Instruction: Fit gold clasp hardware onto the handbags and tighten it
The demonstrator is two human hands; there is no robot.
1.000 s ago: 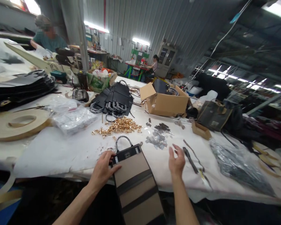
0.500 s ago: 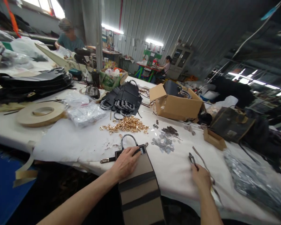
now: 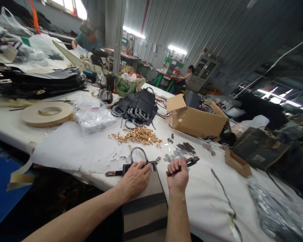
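Note:
A grey-brown bag panel (image 3: 144,216) with dark bands lies over the table's near edge. Its looped handle (image 3: 138,148) points away from me, and a strap with a metal end (image 3: 111,173) sticks out to the left. My left hand (image 3: 137,178) rests flat on the panel's top, fingers extended over the black edge piece; the thumb is hidden. Just right of the panel, my right hand (image 3: 178,174) is closed in a fist around the handles of dark pliers (image 3: 193,161). The pliers' head points right, above the table, close to small metal plates (image 3: 175,154).
Gold-coloured metal fittings (image 3: 141,135) are heaped beyond the panel. Behind them lie black bag pieces (image 3: 141,104) and a cardboard box (image 3: 199,121). A tape roll (image 3: 47,114) is at left, plastic wrapping (image 3: 280,205) at right. Two people work farther back.
My right hand has moved left with the pliers, from the open table to beside the panel, and its fist has turned upward. My left hand stays on the panel.

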